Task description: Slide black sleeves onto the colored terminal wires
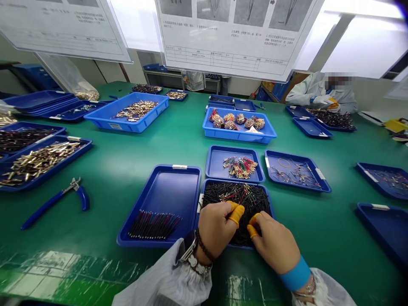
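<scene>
Both hands are over a blue tray (272, 203) full of short black tubes (219, 192). A small bunch of red, green and black wires (244, 196) with gold tips lies on the tubes. My left hand (216, 227), in yellow finger cots, is closed in a pinch just below the wires; whatever is between its fingertips is hidden. To its right, my right hand (276, 240) also has yellow-capped fingers pinched together, low over the tubes; I cannot make out what they hold. Left of them, a blue tray (174, 189) contains a row of black-sleeved wires (154, 225).
Behind is a tray (215, 163) with fanned wires; a tray (325, 187) of loose wires stands right. Blue-handled cutters (54, 202) lie left, near trays of metal parts (41, 163). A bin (239, 135) holds wire bundles. A co-worker (318, 91) sits far right. Instruction sheets (229, 46) hang above.
</scene>
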The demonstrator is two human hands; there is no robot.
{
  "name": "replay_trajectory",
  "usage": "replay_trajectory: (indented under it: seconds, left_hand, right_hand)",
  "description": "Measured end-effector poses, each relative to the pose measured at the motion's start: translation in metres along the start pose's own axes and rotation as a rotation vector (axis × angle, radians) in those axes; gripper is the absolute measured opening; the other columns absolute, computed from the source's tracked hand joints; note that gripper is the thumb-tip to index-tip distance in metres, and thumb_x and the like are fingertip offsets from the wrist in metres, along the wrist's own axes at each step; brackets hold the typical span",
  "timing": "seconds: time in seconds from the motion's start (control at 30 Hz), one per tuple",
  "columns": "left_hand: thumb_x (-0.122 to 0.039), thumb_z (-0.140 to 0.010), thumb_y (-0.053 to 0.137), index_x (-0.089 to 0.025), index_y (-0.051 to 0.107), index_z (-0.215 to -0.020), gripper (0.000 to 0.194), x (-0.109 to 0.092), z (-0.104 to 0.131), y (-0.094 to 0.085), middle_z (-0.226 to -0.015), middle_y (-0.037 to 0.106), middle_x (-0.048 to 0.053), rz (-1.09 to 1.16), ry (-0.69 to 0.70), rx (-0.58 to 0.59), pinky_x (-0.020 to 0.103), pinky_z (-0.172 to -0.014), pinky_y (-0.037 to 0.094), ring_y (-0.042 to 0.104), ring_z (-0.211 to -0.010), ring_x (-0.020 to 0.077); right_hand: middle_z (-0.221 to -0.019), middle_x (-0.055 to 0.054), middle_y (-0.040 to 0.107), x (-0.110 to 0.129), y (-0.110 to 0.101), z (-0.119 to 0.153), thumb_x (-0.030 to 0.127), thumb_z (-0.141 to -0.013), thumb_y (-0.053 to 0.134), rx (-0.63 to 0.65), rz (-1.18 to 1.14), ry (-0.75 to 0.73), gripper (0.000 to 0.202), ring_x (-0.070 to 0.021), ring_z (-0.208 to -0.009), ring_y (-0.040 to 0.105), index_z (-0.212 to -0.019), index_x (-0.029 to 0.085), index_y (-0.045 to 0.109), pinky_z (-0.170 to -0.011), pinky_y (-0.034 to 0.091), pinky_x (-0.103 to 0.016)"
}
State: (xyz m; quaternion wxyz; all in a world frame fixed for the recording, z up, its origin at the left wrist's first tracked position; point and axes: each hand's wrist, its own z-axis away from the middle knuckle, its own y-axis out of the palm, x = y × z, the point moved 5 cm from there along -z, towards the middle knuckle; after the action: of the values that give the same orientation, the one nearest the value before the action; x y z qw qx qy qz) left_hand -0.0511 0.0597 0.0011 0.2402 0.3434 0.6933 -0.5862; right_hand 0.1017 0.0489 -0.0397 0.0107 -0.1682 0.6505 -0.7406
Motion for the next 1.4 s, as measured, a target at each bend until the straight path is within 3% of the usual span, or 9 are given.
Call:
replay_trajectory:
  seconds: [0.1,0.2,0.33,0.43,0.53,0.63,0.87,1.17,1.4]
  left_hand:
    - [-0.031,-0.084,0.052,-0.016,0.055,-0.049,0.038,0.000,0.000,0.000,-0.051,0.059,0.001,-0.008,0.004,0.007,0.020,-0.050,0.033,0.052,-0.049,0.0101]
    - [-0.032,-0.084,0.051,-0.016,0.055,-0.050,0.039,-0.002,0.001,-0.001,-0.050,0.058,0.001,-0.022,0.014,0.011,0.020,-0.048,0.033,0.051,-0.048,0.0100]
    - [-0.031,-0.085,0.050,-0.017,0.057,-0.051,0.038,-0.006,0.003,0.001,-0.051,0.058,0.001,-0.024,0.034,0.013,0.020,-0.048,0.033,0.051,-0.048,0.0106]
    - [-0.029,-0.084,0.050,-0.017,0.056,-0.050,0.037,-0.007,0.003,0.003,-0.050,0.058,0.001,-0.036,0.064,0.007,0.021,-0.048,0.033,0.051,-0.048,0.0108]
    - [-0.027,-0.083,0.052,-0.017,0.052,-0.046,0.038,-0.006,0.004,0.007,-0.047,0.055,0.001,-0.076,0.075,0.003,0.021,-0.048,0.032,0.049,-0.047,0.0105]
    - [-0.027,-0.083,0.052,-0.016,0.052,-0.046,0.038,-0.006,0.004,0.009,-0.048,0.055,0.001,-0.095,0.070,0.009,0.022,-0.049,0.032,0.050,-0.048,0.0110]
    - [-0.029,-0.085,0.050,-0.017,0.058,-0.052,0.036,-0.007,0.006,0.010,-0.051,0.058,0.002,-0.067,0.062,0.046,0.022,-0.051,0.036,0.052,-0.051,0.0121]
    - [-0.028,-0.084,0.050,-0.017,0.058,-0.050,0.037,-0.008,0.005,0.009,-0.051,0.058,0.003,-0.054,0.057,0.040,0.021,-0.051,0.036,0.052,-0.050,0.0119]
    - [-0.028,-0.084,0.050,-0.017,0.057,-0.049,0.037,-0.009,0.005,0.006,-0.050,0.058,0.002,-0.048,0.071,0.023,0.021,-0.049,0.035,0.052,-0.049,0.0112]
  right_hand:
    - [-0.082,-0.005,0.055,0.000,-0.006,-0.001,0.015,-0.080,0.043,-0.035,-0.073,-0.027,0.008,-0.0188,-0.063,0.054,-0.078,0.019,0.050,-0.051,0.028,-0.029]
    - [-0.079,-0.004,0.053,-0.004,-0.022,-0.008,0.016,-0.081,0.044,-0.137,-0.321,-0.068,0.008,-0.0187,-0.067,0.051,-0.075,0.019,0.048,-0.059,0.035,-0.030]
    - [-0.073,-0.002,0.053,-0.015,-0.036,-0.026,0.026,-0.083,0.050,-0.254,-0.971,-0.008,0.009,-0.0160,-0.062,0.049,-0.082,0.018,0.054,-0.059,0.039,-0.030]
    - [-0.072,-0.001,0.053,-0.014,-0.029,-0.038,0.032,-0.080,0.057,-0.254,-1.557,0.040,0.014,-0.0127,-0.056,0.047,-0.084,0.019,0.057,-0.054,0.039,-0.028]
    - [-0.077,-0.002,0.055,-0.009,-0.019,-0.041,0.030,-0.076,0.064,-0.250,-1.886,0.068,0.013,-0.0121,-0.061,0.049,-0.083,0.019,0.061,-0.054,0.041,-0.026]
    - [-0.077,-0.001,0.055,-0.007,-0.017,-0.039,0.028,-0.075,0.066,-0.264,-1.963,0.088,0.012,-0.0115,-0.063,0.050,-0.082,0.020,0.062,-0.055,0.042,-0.024]
    - [-0.077,-0.001,0.053,-0.012,-0.023,-0.035,0.025,-0.073,0.067,-0.385,-1.904,0.111,0.011,-0.0107,-0.059,0.048,-0.081,0.020,0.061,-0.055,0.043,-0.026]
    - [-0.077,0.000,0.053,-0.010,-0.023,-0.035,0.025,-0.076,0.064,-0.382,-1.889,0.099,0.007,-0.0099,-0.057,0.047,-0.079,0.020,0.060,-0.054,0.041,-0.026]
    - [-0.077,0.000,0.054,-0.012,-0.022,-0.036,0.023,-0.070,0.066,-0.419,-1.904,0.118,0.012,-0.0097,-0.055,0.046,-0.080,0.020,0.060,-0.053,0.041,-0.026]
